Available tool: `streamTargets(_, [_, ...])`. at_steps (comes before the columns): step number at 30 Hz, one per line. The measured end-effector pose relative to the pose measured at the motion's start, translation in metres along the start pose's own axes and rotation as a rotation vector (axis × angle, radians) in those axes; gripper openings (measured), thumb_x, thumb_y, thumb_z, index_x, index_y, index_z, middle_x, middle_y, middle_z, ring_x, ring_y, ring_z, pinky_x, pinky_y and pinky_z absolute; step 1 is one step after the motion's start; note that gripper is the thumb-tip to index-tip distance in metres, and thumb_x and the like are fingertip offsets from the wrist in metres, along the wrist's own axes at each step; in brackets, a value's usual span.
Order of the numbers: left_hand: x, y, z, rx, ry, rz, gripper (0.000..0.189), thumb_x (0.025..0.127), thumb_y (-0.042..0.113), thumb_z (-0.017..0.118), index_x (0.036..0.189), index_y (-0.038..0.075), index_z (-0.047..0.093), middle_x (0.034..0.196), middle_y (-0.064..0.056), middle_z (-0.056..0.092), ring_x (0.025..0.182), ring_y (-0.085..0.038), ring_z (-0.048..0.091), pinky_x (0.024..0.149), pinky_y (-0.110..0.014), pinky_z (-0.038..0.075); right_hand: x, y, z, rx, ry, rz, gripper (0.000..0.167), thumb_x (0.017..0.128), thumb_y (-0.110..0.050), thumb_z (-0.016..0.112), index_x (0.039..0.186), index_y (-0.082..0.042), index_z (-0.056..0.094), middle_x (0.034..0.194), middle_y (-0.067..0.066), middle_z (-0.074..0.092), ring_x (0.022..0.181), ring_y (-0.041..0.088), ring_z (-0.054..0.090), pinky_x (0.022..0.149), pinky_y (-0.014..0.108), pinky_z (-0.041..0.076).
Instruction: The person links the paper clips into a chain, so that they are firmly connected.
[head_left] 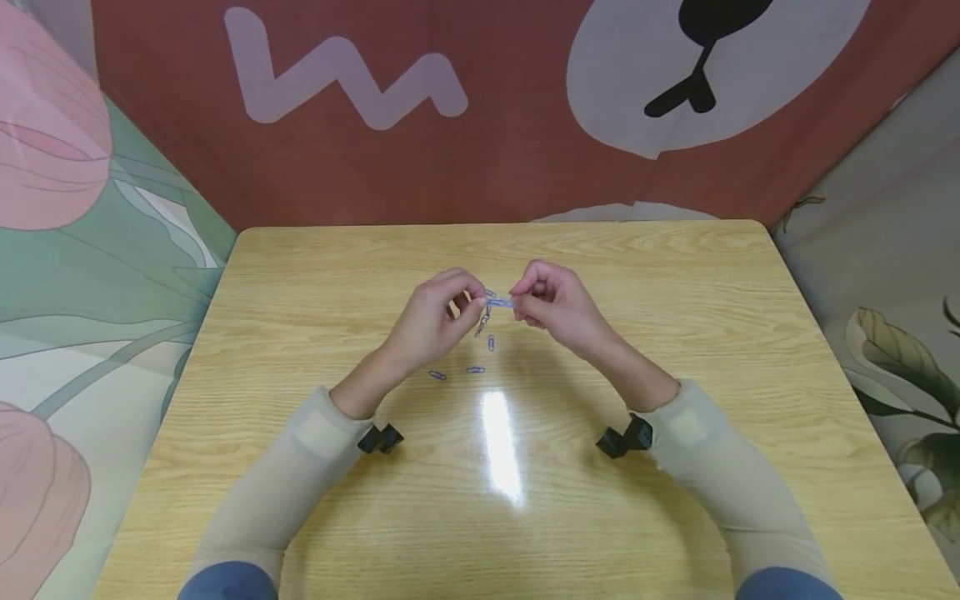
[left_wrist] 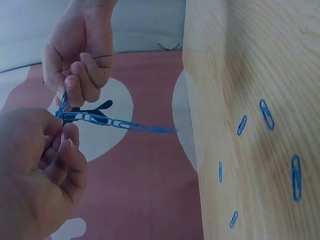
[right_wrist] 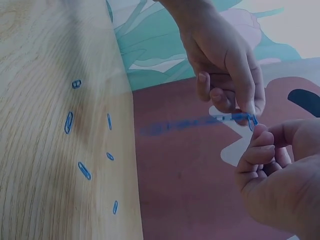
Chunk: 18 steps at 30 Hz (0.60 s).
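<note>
A chain of linked blue paper clips hangs down from between both hands, above the table. With thumb and forefinger my left hand pinches its upper end. My right hand, just to the right, pinches a blue paper clip that meets the chain's top. Fingertips hide exactly how the clip and chain join. Below the hands, loose blue paper clips lie on the tabletop, among them one paper clip under the chain, another paper clip closer to me and a third paper clip to the left.
The wooden table reaches back to a reddish-brown patterned wall covering. More loose clips, such as one paper clip, show in the wrist views. A small black camera sits on the left wrist, another camera on the right.
</note>
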<state>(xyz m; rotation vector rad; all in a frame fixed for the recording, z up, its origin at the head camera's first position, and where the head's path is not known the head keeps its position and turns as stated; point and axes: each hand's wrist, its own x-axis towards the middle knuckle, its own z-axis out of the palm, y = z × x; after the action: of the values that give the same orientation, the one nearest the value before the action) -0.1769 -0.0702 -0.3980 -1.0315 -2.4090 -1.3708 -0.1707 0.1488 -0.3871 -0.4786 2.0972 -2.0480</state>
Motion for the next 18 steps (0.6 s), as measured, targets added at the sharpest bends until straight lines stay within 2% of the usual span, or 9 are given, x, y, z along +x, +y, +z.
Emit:
streamTargets(6, [-0.0003, 0.0002, 0.0019, -0.003, -0.026, -0.004, 0.004, 0.098, 0.004, 0.064, 0.096, 0.003, 0.067, 0.094, -0.007, 0.066, 0.078, -0.016, 0.062, 0.064, -0.027, 0.053, 0.0010, -0.0005, 0.0027, -0.032, 0.013, 0.020, 0.007, 0.096, 0.008, 0.058, 0.090, 0.003, 0.058, 0.073, 0.006, 0.062, 0.060, 0.011, 0.051, 0.053, 0.020, 0.040])
streamTargets(18, [0.0001, -0.0003, 0.0025, -0.001, -0.023, -0.001, 0.004, 0.097, 0.003, 0.065, 0.094, 0.003, 0.067, 0.093, -0.007, 0.066, 0.076, -0.017, 0.062, 0.063, -0.027, 0.053, 0.0034, -0.0020, 0.0038, -0.099, 0.003, 0.050, 0.007, 0.092, 0.010, 0.057, 0.092, 0.004, 0.061, 0.074, 0.009, 0.062, 0.064, 0.016, 0.054, 0.055, 0.021, 0.043])
